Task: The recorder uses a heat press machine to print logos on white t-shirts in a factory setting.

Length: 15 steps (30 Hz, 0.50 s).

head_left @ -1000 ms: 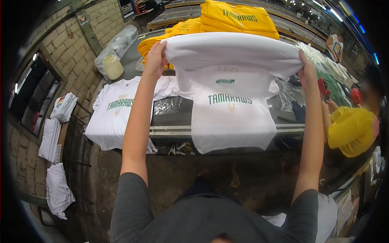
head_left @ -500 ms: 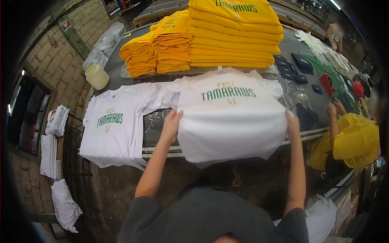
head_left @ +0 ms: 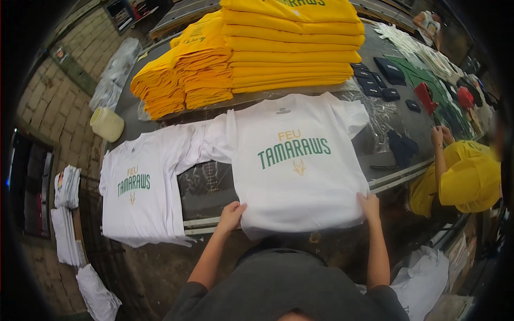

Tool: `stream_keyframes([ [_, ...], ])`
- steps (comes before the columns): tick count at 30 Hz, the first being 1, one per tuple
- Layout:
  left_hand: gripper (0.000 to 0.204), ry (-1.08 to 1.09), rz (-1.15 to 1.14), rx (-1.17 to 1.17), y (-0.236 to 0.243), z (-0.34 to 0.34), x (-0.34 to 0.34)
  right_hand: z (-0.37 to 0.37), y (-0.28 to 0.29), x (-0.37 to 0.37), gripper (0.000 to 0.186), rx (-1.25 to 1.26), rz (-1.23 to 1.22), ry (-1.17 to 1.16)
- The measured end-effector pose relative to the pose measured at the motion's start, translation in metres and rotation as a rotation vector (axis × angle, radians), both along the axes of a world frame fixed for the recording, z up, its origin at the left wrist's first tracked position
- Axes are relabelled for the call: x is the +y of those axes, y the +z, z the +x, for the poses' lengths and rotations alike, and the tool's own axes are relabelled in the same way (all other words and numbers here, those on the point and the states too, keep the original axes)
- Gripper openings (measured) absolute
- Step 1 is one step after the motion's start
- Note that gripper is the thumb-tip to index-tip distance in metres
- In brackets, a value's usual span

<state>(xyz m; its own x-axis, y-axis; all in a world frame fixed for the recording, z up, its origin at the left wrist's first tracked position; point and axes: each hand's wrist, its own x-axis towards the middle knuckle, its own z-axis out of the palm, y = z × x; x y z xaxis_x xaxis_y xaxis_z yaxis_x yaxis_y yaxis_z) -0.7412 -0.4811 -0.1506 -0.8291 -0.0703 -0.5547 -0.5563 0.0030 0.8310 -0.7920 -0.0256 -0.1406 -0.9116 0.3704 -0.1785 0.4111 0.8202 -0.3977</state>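
A white T-shirt (head_left: 300,195) with a green and gold print on its chest lies spread on the dark table, its collar toward the far side and its hem over the near edge. My left hand (head_left: 232,215) pinches its left side close to the hem. At the opposite side, my right hand (head_left: 369,207) grips the fabric edge with closed fingers. To the left lies another white T-shirt (head_left: 155,198) with the same print, its lower part hanging off the table. The two shirts' sleeves touch or overlap between them.
Tall stacks of folded yellow shirts (head_left: 292,48) stand behind the white ones. A cream plastic jar (head_left: 107,124) sits at the left. Dark folded pieces (head_left: 390,72) lie at the right, near a co-worker in yellow (head_left: 460,176). White folded garments (head_left: 67,235) rest on a left rack.
Both hands have come down toward me, drawing the shirt's hem nearer. The shirt, billowing before, now lies flatter on the table. The view has shifted slightly.
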Motion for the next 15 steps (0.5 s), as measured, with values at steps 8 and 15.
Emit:
stream_keyframes([
  [8, 0.026, 0.223, 0.153, 0.221, -0.007, -0.122, -0.034, -0.145, 0.001, -0.019, 0.021, 0.56, -0.464, 0.086],
  [15, 0.044, 0.698, 0.332, 0.511, -0.016, -0.213, -0.061, -0.258, -0.025, -0.041, 0.023, 0.388, -0.732, -0.038],
])
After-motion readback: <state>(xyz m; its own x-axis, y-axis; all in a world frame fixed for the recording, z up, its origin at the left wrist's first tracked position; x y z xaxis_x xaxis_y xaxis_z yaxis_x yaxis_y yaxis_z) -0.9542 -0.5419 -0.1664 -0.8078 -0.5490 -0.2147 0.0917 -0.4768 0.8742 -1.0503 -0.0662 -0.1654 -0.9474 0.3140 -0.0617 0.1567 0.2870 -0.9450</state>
